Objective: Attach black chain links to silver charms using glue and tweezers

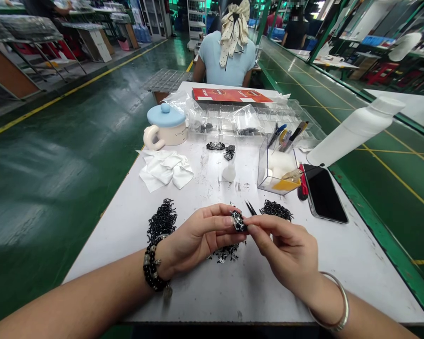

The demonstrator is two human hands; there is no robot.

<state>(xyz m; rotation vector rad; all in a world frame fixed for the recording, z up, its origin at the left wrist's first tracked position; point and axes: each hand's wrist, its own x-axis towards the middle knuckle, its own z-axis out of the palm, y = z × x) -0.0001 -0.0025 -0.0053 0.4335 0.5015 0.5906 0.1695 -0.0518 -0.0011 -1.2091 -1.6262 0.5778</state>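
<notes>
My left hand and my right hand meet over the white table, their fingertips pinching a small black-and-silver beaded piece. Its exact form is partly hidden by my fingers. Just beyond my fingertips lie black tweezers, untouched. A heap of black links sits left of my left hand, and another sits beyond my right hand. A scattered black-and-silver pile lies directly beneath my hands. A beaded bracelet circles my left wrist, and a silver bangle circles my right.
Farther along the table are a blue-lidded mug, a white cloth, a clear compartment tray and a clear pen holder. A phone and white bottle are at right. A co-worker in light blue sits beyond.
</notes>
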